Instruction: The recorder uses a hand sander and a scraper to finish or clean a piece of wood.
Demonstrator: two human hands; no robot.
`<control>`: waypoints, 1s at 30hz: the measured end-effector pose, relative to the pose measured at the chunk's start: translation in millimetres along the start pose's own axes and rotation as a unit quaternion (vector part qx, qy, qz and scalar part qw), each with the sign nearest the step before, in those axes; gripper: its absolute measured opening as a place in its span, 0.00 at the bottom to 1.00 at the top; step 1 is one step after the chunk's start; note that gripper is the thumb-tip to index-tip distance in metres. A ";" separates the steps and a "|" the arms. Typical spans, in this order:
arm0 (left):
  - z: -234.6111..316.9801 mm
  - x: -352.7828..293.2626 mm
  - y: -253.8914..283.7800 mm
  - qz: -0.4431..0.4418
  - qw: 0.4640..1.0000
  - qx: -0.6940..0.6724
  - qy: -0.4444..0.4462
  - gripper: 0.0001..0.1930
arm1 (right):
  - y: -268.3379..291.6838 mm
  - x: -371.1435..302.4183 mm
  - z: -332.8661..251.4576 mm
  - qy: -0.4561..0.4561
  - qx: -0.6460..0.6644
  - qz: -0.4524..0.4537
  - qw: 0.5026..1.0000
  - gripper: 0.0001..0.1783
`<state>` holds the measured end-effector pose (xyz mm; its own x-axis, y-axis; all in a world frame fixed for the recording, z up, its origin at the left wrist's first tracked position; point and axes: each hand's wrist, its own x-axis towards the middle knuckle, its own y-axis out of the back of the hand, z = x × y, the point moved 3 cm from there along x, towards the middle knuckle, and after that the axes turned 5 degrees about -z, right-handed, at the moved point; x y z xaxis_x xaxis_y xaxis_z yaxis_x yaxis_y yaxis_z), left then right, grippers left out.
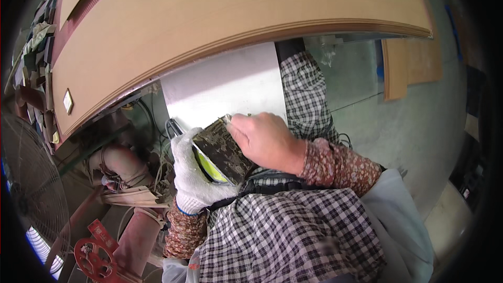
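My left hand [191,173], in a white knit glove, is wrapped round a hand sander [210,166] with a lime-green body. Its rectangular face is turned up and carries a dark, worn, blotchy abrasive sheet [222,147]. My bare right hand [267,139] is closed, with thumb and fingers pinched at the sheet's upper corner. A small pale edge shows there; the fingers hide the rest of that corner. A dark fitting [174,127] juts out beside the gloved fingertips. Both hands are over my lap, in front of a white board [225,81].
A large tan panel [236,0] with a grooved edge spans the far side. A wire-guarded fan [36,183] stands at the left, near reddish pipes [139,236] and a red handwheel [94,259]. Stacked blocks [39,63] line the far left. Tan boards [414,68] lie at the right.
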<state>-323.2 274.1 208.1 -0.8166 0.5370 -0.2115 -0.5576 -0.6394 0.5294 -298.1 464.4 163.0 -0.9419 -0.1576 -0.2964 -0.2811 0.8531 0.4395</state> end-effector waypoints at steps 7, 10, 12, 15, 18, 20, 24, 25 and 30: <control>-0.1 -0.2 1.5 0.002 0.999 0.036 -0.009 0.50 | 2.4 4.2 9.1 -0.034 -0.010 0.025 0.999 0.14; 0.5 -0.9 -0.1 -0.009 1.000 0.009 0.001 0.50 | -1.0 -4.0 -4.1 0.009 0.013 0.036 0.999 0.13; -0.4 -1.7 -0.2 -0.003 0.999 -0.018 0.033 0.50 | -0.8 -8.5 -10.7 0.050 0.047 0.065 0.996 0.14; 1.6 0.2 0.4 -0.006 1.000 0.014 0.000 0.51 | -2.1 -4.7 -8.2 0.049 0.044 0.059 0.996 0.14; 5.0 1.6 2.4 -0.002 0.997 0.074 -0.023 0.52 | -0.4 5.6 6.1 -0.030 -0.010 0.016 0.999 0.15; 7.3 1.5 3.5 -0.005 0.997 0.066 -0.027 0.53 | 2.1 7.7 6.0 -0.018 -0.037 0.042 0.998 0.15; 7.7 1.8 2.7 -0.008 0.997 0.075 -0.027 0.53 | -1.8 -8.1 -16.5 0.040 0.056 0.070 0.995 0.13; 8.4 1.5 2.4 -0.008 0.996 0.076 -0.041 0.53 | -2.6 -9.9 -19.3 0.039 0.064 0.057 0.996 0.13; 4.5 1.6 1.9 -0.002 0.998 0.054 -0.017 0.53 | 2.6 2.3 -6.7 -0.023 0.026 0.020 0.999 0.13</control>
<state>-324.9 276.2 212.5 -0.8082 0.5587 -0.1862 -0.5396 -0.5759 0.6141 -302.2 462.9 169.2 -0.9424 -0.1012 -0.3187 -0.2327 0.8829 0.4079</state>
